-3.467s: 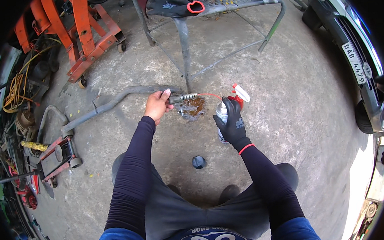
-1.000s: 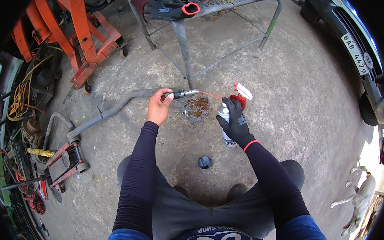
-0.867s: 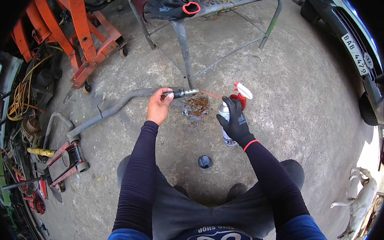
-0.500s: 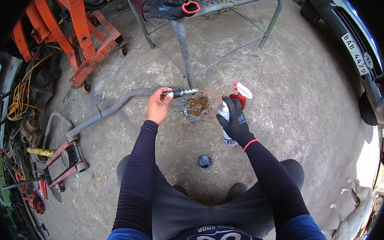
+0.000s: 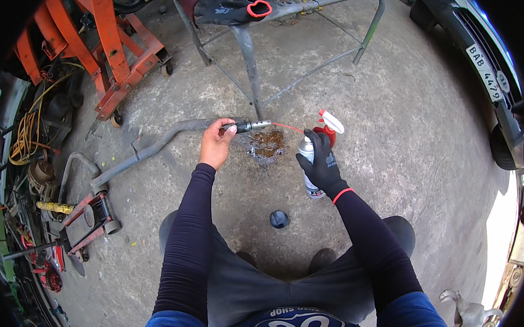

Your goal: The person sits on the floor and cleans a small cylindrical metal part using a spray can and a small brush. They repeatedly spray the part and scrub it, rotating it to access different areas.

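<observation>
My bare left hand (image 5: 214,149) pinches a slim black cylindrical part with a holed silver metal tip (image 5: 262,124), held level and pointing right. My right hand (image 5: 322,164), in a black glove with a red cuff, is wrapped round an aerosol spray can (image 5: 314,186) with its fingers at the top. A thin red straw (image 5: 287,126) runs from the can's nozzle to the metal tip. Below the tip, a brownish wet patch (image 5: 267,144) spreads on the concrete. Beyond the can stands a red spray bottle (image 5: 330,134) with a white trigger head, partly hidden by my glove.
A dark round cap (image 5: 278,219) lies between my feet. Ahead stands a metal-framed table (image 5: 248,62) with a black glove (image 5: 222,11) on it. Leftward are a bent pipe (image 5: 147,152), floor jack (image 5: 92,225) and orange hoist (image 5: 111,53). A car (image 5: 477,54) and grey dog (image 5: 466,313) are right.
The dog at the lower right has moved down, partly out of view. The can has shifted very slightly; both hands keep their holds, and the straw still points at the metal tip.
</observation>
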Demonstrator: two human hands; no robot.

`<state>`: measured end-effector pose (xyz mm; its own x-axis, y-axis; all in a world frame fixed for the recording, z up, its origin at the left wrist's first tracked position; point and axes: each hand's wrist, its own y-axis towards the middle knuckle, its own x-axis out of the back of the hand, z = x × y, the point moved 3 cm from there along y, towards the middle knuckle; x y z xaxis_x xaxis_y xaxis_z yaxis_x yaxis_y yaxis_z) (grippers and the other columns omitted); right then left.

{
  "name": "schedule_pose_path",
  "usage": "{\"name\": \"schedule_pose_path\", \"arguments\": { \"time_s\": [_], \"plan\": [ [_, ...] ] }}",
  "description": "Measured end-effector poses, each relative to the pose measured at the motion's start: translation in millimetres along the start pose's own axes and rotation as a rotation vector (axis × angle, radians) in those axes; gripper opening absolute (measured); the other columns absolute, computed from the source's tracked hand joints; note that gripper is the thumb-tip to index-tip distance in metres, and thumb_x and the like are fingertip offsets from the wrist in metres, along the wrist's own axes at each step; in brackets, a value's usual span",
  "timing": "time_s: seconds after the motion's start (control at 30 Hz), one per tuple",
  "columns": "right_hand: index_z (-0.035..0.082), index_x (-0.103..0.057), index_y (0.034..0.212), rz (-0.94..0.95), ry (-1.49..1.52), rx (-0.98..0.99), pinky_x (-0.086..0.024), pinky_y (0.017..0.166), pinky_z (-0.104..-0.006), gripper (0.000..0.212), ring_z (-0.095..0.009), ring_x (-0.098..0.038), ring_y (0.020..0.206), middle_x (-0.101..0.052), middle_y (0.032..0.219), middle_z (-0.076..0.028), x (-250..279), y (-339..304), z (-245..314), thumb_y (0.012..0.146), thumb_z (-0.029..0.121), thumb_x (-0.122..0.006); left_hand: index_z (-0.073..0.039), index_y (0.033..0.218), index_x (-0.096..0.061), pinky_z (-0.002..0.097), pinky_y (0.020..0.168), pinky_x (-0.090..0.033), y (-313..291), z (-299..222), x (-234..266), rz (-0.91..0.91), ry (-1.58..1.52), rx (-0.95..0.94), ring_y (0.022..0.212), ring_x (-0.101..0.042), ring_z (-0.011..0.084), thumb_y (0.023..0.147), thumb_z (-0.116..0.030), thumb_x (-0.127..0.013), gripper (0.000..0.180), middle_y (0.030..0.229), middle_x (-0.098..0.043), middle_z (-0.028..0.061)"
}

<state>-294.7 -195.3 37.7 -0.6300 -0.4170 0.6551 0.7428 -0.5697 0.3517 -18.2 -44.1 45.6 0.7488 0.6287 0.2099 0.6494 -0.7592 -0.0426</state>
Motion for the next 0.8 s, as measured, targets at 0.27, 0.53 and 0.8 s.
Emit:
{"name": "schedule_pose_path", "arguments": {
  "time_s": [0.27,0.53,0.8],
  "plan": [
    [0.009,-0.041,0.149,-0.003,0.010,0.014,-0.046,0.097,-0.0485,0.070,-0.041,-0.054,0.112,-0.048,0.123,-0.023,1.6,1.0,2.3,0.087,0.016,-0.075,-0.003,0.118,-0.066,0.0235,0.077,-0.049,0.4,2.8,-1.3,-0.019,-0.038,-0.019,0.083,-0.061,0.0061,0.101,-0.008,-0.068,0.017,0.091,-0.066,-0.0015],
    [0.011,-0.044,0.148,-0.001,0.018,-0.027,-0.047,0.098,-0.0490,0.070,-0.042,-0.054,0.116,-0.048,0.126,-0.023,-0.4,0.8,-1.9,0.087,0.018,-0.076,-0.002,0.122,-0.066,0.0292,0.090,-0.057,1.9,6.0,1.3,0.015,-0.013,0.041,0.094,-0.064,0.0091,0.103,-0.011,-0.066,0.020,0.107,-0.069,0.0017],
    [0.012,-0.040,0.151,0.022,0.063,-0.067,-0.046,0.102,-0.0493,0.073,-0.042,-0.052,0.121,-0.047,0.130,-0.022,3.1,4.2,-5.1,0.088,0.019,-0.076,-0.003,0.113,-0.066,0.0263,0.068,-0.053,3.0,1.7,3.3,-0.045,-0.070,0.096,0.076,-0.064,0.0086,0.106,-0.020,-0.063,0.019,0.089,-0.067,0.0011]
  ]
}}
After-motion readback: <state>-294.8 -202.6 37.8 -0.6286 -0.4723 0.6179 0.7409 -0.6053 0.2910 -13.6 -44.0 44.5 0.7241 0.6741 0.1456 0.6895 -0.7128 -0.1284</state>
